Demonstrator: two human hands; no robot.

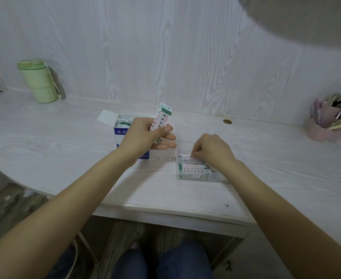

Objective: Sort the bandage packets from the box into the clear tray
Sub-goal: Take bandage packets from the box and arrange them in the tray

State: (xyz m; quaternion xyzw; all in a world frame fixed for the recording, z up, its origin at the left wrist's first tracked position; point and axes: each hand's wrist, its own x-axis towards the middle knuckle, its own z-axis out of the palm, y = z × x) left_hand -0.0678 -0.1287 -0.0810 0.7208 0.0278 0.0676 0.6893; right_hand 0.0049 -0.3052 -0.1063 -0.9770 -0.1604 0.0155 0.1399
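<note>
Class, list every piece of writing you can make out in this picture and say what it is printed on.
"鸿洪": white characters on the blue box; the rest is hidden.
Held bandage packets, in the left hand: red and green print, blurred.
Packets in the clear tray: print blurred.

1. A white wood-grain desk [266, 168] with a rounded left edge is set against a matching wall panel.
2. A blue and white box [123, 133] with its flap open is stood near the middle.
3. A clear tray [195, 177] holding bandage packets [191, 169] is placed just right of it.
4. A green lidded cup [38, 81] is seen far left.
5. A pink pen holder [324, 125] is set far right.
6. A small brass-coloured disc [227, 121] is seen near the wall.
</note>
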